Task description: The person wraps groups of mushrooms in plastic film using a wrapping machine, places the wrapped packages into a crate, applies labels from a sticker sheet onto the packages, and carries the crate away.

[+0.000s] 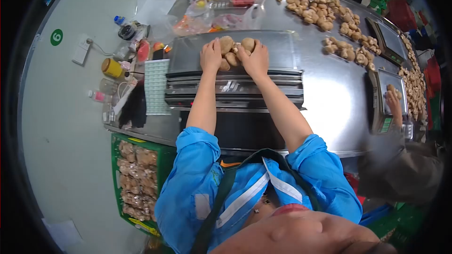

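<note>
A small cluster of brown-capped mushrooms (pixel 230 58) sits on the flat grey plate of a film wrapping machine (pixel 278 49). My left hand (pixel 212 55) curves against the left side of the cluster, its fingers touching the caps. My right hand (pixel 254 59) grips the cluster from the right, its thumb over a mushroom near the middle. Whether a tray lies under the mushrooms is hidden. Closer to me, clear film (pixel 233 84) shows among the dark bars of the machine.
Mushroom piles (pixel 320 7) lie at the back right, near two scales (pixel 388 40). A co-worker's hand (pixel 394 103) holds mushrooms over the nearer scale. Fruit bags (pixel 200 16) and bottles (pixel 113 68) crowd the left. A green crate (pixel 162 160) holds wrapped packs below the table.
</note>
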`<state>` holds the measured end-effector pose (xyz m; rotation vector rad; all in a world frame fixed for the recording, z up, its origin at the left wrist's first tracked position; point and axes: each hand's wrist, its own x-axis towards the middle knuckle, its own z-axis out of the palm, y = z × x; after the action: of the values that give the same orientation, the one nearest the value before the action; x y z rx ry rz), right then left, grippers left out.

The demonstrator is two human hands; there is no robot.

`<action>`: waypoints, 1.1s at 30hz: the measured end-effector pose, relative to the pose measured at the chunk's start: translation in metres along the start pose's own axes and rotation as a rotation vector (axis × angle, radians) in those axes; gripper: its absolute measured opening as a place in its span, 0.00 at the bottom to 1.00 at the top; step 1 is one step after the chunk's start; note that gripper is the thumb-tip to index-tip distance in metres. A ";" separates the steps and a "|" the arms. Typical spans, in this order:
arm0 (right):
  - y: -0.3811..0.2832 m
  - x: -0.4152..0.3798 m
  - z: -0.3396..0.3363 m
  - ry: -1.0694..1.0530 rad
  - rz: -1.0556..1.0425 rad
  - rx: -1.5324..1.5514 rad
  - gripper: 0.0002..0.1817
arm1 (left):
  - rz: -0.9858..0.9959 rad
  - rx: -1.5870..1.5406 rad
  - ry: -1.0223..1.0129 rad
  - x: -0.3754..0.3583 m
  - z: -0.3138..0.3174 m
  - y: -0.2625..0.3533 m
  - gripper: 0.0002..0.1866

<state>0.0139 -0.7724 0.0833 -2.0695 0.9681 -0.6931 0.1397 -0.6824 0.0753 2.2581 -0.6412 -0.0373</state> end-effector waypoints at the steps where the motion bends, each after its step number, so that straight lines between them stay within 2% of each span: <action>1: -0.011 -0.002 0.017 0.061 0.031 -0.015 0.40 | 0.015 0.030 0.007 0.005 -0.009 -0.017 0.23; 3: -0.021 -0.004 0.040 0.119 0.070 -0.046 0.40 | 0.022 0.049 0.000 0.010 -0.017 -0.043 0.23; 5: -0.019 0.001 0.044 0.068 0.058 0.017 0.42 | 0.027 -0.065 0.062 0.017 -0.020 -0.060 0.23; 6: -0.012 0.003 0.042 0.000 0.072 0.167 0.43 | 0.117 -0.153 0.138 0.019 -0.027 -0.067 0.22; 7: -0.003 0.000 0.039 0.069 -0.024 0.139 0.42 | 0.120 -0.165 0.135 0.020 -0.040 -0.078 0.22; 9: -0.001 -0.022 -0.001 -0.003 -0.201 0.106 0.35 | 0.344 -0.473 -0.157 0.012 -0.098 -0.092 0.19; 10: -0.004 -0.031 -0.030 -0.154 -0.241 0.070 0.29 | 0.689 -0.151 -0.267 0.019 -0.125 -0.114 0.20; 11: 0.007 -0.032 -0.052 -0.272 -0.364 -0.094 0.23 | 1.018 0.193 -0.363 0.027 -0.150 -0.136 0.22; 12: 0.009 -0.033 -0.073 -0.473 -0.279 -0.238 0.20 | 1.199 0.398 -0.437 0.027 -0.176 -0.142 0.22; 13: 0.016 -0.028 -0.088 -0.570 -0.477 -0.491 0.19 | 1.371 0.609 -0.512 0.025 -0.195 -0.141 0.22; 14: 0.010 -0.028 -0.097 -0.575 -0.645 -0.600 0.17 | 1.371 0.602 -0.513 0.023 -0.201 -0.139 0.22; 15: 0.004 -0.028 -0.102 -0.576 -0.815 -0.706 0.16 | 1.455 0.593 -0.477 0.022 -0.205 -0.137 0.21; 16: 0.004 -0.026 -0.099 -0.576 -0.815 -0.707 0.16 | 1.539 0.585 -0.438 0.023 -0.208 -0.137 0.20; 18: 0.013 -0.024 -0.084 -0.634 -1.042 -0.692 0.13 | 1.572 0.552 -0.415 0.025 -0.178 -0.141 0.20; 19: 0.017 -0.026 -0.077 -0.632 -1.040 -0.689 0.13 | 1.603 0.515 -0.389 0.025 -0.161 -0.141 0.19; 21: 0.022 -0.037 -0.060 -0.516 -0.905 -0.509 0.12 | 1.594 0.436 -0.418 0.022 -0.146 -0.146 0.18; 22: 0.025 -0.045 -0.054 -0.391 -0.747 -0.305 0.07 | 1.378 0.269 -0.360 0.016 -0.138 -0.153 0.18; 23: 0.030 -0.054 -0.054 -0.342 -0.461 -0.180 0.06 | 1.155 0.105 -0.308 0.004 -0.134 -0.157 0.18; 24: 0.022 -0.058 -0.065 -0.359 -0.197 0.080 0.07 | 0.891 -0.079 -0.262 -0.005 -0.144 -0.142 0.12; 25: 0.010 -0.048 -0.080 -0.368 0.054 0.338 0.09 | 0.908 -0.078 -0.233 0.013 -0.157 -0.122 0.12; 26: -0.005 -0.027 -0.086 -0.205 -0.020 0.509 0.09 | 0.566 -0.667 -0.491 0.023 -0.175 -0.100 0.10; 28: -0.051 0.009 -0.088 0.038 -0.100 0.837 0.09 | 0.135 -1.233 -0.414 0.034 -0.185 -0.060 0.10; 29: -0.076 0.035 -0.084 0.127 -0.149 0.996 0.09 | 0.151 -1.221 -0.089 0.056 -0.167 -0.029 0.12; 31: -0.065 0.087 -0.045 0.126 -0.228 0.840 0.11 | 0.175 -1.200 -0.013 0.102 -0.119 -0.021 0.12; 33: -0.004 0.123 0.005 -0.032 -0.250 0.257 0.12 | 0.395 -0.260 -0.012 0.132 -0.048 -0.074 0.12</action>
<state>0.0892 -0.8677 0.1034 -1.9820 0.5725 -0.8616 0.2978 -0.6677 0.0798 1.8527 -1.0162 0.0575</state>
